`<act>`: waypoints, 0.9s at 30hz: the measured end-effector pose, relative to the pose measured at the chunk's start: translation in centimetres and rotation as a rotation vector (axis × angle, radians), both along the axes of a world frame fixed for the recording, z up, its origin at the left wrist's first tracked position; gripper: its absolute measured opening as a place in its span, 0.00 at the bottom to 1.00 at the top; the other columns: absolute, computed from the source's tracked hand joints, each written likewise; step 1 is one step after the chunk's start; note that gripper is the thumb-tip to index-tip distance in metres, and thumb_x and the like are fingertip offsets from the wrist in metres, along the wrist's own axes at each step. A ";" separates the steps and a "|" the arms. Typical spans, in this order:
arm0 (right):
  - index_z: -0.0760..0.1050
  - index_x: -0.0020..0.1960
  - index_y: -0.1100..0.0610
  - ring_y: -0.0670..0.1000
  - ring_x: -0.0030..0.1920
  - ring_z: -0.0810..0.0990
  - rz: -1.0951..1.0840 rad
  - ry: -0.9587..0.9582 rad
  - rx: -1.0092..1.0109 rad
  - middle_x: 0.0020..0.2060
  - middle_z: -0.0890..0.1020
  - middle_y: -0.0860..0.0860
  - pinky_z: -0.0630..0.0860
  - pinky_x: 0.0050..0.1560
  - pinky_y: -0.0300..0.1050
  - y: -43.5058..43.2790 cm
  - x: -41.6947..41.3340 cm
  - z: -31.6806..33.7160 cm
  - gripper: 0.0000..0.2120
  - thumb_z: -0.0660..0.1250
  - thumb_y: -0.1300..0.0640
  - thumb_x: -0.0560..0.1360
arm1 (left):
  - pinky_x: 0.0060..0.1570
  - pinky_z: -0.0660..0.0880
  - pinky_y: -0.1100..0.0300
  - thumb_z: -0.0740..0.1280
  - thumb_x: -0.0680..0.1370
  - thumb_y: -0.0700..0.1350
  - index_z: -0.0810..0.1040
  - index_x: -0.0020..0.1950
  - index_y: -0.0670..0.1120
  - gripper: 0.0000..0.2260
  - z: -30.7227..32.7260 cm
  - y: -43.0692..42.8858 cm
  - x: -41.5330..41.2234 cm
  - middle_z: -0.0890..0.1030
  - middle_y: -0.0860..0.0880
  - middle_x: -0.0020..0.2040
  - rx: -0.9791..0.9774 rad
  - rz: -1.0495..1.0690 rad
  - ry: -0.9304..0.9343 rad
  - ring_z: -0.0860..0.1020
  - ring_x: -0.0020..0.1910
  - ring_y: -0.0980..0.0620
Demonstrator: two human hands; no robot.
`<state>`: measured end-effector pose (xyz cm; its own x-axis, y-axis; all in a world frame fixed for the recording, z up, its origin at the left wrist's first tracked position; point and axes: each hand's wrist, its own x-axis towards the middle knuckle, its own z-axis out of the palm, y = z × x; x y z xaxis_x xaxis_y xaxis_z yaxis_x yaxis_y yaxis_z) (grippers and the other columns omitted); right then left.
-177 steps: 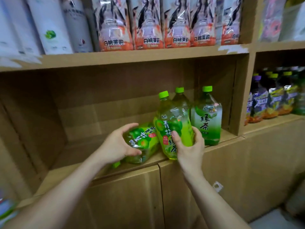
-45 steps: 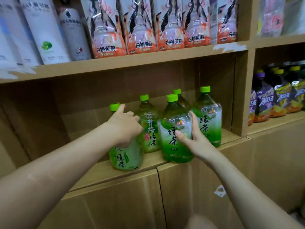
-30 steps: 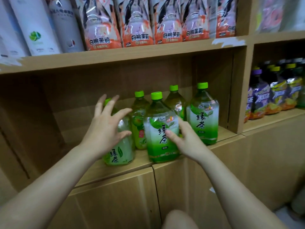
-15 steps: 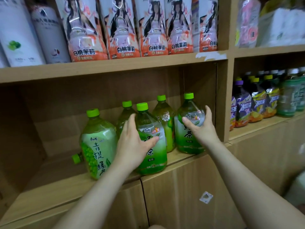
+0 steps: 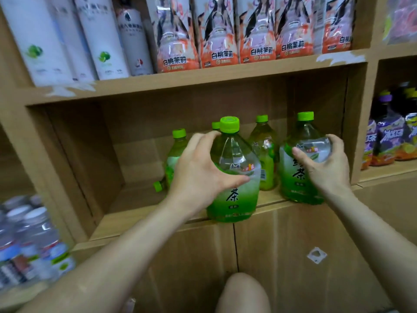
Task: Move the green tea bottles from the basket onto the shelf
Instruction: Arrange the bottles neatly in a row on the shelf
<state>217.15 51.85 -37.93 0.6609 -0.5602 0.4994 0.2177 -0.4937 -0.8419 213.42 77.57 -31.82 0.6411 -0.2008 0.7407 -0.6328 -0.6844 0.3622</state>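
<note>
Several green tea bottles with green caps stand in the middle compartment of the wooden shelf (image 5: pixel 140 220). My left hand (image 5: pixel 200 170) wraps the left side of the front centre bottle (image 5: pixel 234 177), which stands upright at the shelf's front edge. My right hand (image 5: pixel 325 168) grips the right-hand bottle (image 5: pixel 300 154) by its shoulder. Behind them stand a yellowish-green bottle (image 5: pixel 264 154) and another bottle (image 5: pixel 176 152) at the left. One bottle lies on its side, only its cap (image 5: pixel 158 186) showing. The basket is out of view.
The upper shelf holds white cartons (image 5: pixel 45 41) and peach-labelled bottles (image 5: pixel 218 41). Purple-labelled drinks (image 5: pixel 388 141) fill the right compartment. Clear water bottles (image 5: pixel 29 240) stand at lower left. Closed cabinet doors (image 5: pixel 293 256) lie below, and my knee (image 5: pixel 243 292) shows at the bottom edge.
The view has shifted so the bottles sit further right and closer. My left hand stays around the front centre bottle and my right hand has slid up the right bottle's shoulder.
</note>
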 end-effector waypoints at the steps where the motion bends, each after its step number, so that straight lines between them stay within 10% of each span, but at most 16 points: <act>1: 0.60 0.71 0.51 0.59 0.63 0.72 0.002 -0.032 -0.023 0.63 0.73 0.58 0.72 0.62 0.61 0.5 -0.7 0.1 0.49 0.66 0.27 0.57 | 0.53 0.69 0.66 0.79 0.55 0.59 0.72 0.65 0.47 0.42 1.0 1.2 -0.9 0.72 0.56 0.52 0.007 0.023 -0.013 0.71 0.51 0.59; 18: 0.68 0.62 0.49 0.43 0.48 0.82 0.718 -0.245 0.205 0.49 0.82 0.46 0.80 0.51 0.47 17.6 -4.2 3.3 0.33 0.73 0.41 0.61 | 0.58 0.69 0.56 0.80 0.61 0.52 0.68 0.68 0.46 0.39 -0.8 18.5 3.3 0.76 0.46 0.62 0.039 0.521 0.201 0.74 0.61 0.46; 23: 0.66 0.67 0.48 0.45 0.55 0.79 0.761 -0.214 0.189 0.57 0.79 0.45 0.76 0.59 0.48 22.5 -2.4 2.3 0.38 0.73 0.37 0.62 | 0.57 0.71 0.50 0.73 0.70 0.53 0.57 0.72 0.42 0.38 -1.0 19.6 4.5 0.72 0.42 0.66 0.287 0.599 0.256 0.72 0.63 0.42; 27: 0.62 0.71 0.47 0.32 0.56 0.69 0.798 -0.158 0.183 0.57 0.70 0.35 0.64 0.56 0.28 25.6 -1.3 1.7 0.40 0.71 0.39 0.63 | 0.60 0.69 0.49 0.67 0.76 0.45 0.49 0.75 0.37 0.36 -0.4 19.5 3.2 0.66 0.38 0.70 0.590 0.704 0.214 0.69 0.66 0.40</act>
<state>215.82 77.44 -36.20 0.8233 -0.0343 0.5665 0.5669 0.0005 -0.8238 216.58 97.08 -32.22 0.8686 -0.0207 0.4951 0.0358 -0.9939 -0.1044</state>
